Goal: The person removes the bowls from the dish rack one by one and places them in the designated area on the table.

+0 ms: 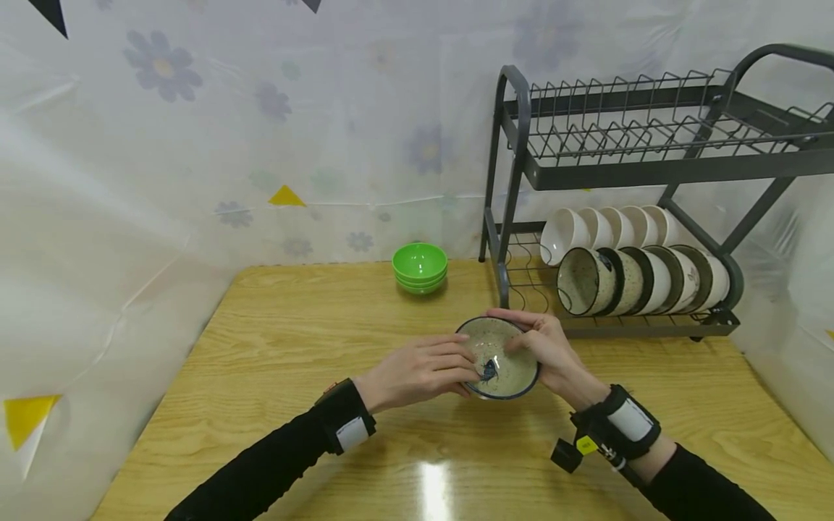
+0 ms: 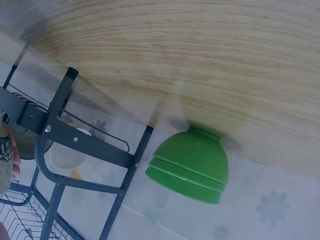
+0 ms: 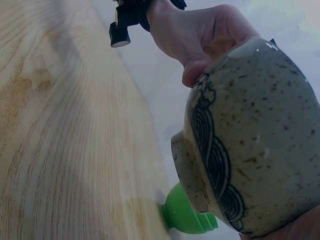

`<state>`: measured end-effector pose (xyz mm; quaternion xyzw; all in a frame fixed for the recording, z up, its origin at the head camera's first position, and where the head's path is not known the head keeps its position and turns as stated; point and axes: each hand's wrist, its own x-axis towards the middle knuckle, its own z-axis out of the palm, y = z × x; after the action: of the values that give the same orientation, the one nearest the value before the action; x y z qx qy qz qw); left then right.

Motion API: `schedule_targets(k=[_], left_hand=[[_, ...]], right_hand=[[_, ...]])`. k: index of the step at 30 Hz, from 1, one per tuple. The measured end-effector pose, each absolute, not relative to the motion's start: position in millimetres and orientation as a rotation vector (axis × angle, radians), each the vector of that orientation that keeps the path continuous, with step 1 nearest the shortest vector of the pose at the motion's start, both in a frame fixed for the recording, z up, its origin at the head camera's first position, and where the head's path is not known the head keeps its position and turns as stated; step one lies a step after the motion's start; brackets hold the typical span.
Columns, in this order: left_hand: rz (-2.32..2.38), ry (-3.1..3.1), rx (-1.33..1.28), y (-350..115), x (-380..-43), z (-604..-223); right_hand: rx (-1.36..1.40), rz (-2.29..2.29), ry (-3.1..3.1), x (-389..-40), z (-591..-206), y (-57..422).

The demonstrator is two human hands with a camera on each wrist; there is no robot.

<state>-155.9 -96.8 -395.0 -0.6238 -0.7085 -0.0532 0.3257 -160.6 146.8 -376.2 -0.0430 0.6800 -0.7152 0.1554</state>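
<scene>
A speckled cream ceramic bowl point(image 1: 504, 376) with a dark blue rim is held between both hands, tilted so that its inside and a dark blue motif face the head camera. My left hand point(image 1: 423, 367) grips its left rim, fingers over the edge; in the right wrist view the thumb presses the outside. From the other side my right hand point(image 1: 550, 354) grips the bowl, thumb inside and fingers round the back. Blue wave patterns run along the outside of the bowl point(image 3: 265, 130) above its foot. In the left wrist view only a sliver of the bowl point(image 2: 5, 165) shows.
Behind the hands, a stack of green bowls point(image 1: 419, 269) stands on the wooden table point(image 1: 293, 318). At the right is a grey two-tier dish rack point(image 1: 599, 176). Its lower tier holds a row of white bowls point(image 1: 563, 235) and a row of speckled bowls point(image 1: 583, 282), all on edge.
</scene>
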Motion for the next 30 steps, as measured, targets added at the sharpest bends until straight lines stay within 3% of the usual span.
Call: schedule_targets(k=[9,20,30], left_hand=[[-0.058,-1.848,-1.641,-97,-152,-395],[-0.039,-1.879,-1.661,-103,-150,-397],[-0.001,-1.969,-1.61,-121,-150,-409]], right_hand=[[-0.144,-1.993,2.032,-160,-378,144],[-0.476,-1.937,1.992,-165,-385,152],[-0.536,-1.915,1.968,-164,-387,157]])
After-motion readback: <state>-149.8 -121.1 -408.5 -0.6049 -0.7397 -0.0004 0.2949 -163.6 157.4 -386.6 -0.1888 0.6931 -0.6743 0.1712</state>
